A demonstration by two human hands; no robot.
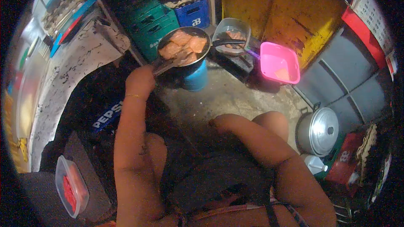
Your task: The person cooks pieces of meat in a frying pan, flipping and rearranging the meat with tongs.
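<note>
My left hand (pixel 141 82) is closed round what looks like a pair of tongs (pixel 167 64), whose far end reaches into a dark frying pan (pixel 209 49). Several flat orange-pink pieces of food (pixel 181 40) lie in the pan, and the tongs touch or overlap the nearest ones. Under the pan stands a blue gas cylinder (pixel 194 80). The pan's black handle (pixel 229 42) points right, over a clear plastic tub (pixel 242 27) with more pieces inside. My right hand (pixel 223 124) hangs low by my right knee, away from the pan; shadow hides its fingers.
Right of the tub sits a pink basin (pixel 268 61) holding an orange-pink piece. A lidded metal pot (pixel 320 131) stands at the right. Green crates (pixel 153 27) and a blue crate (pixel 193 14) are behind the pan. A clear container with red contents (pixel 71 187) lies lower left.
</note>
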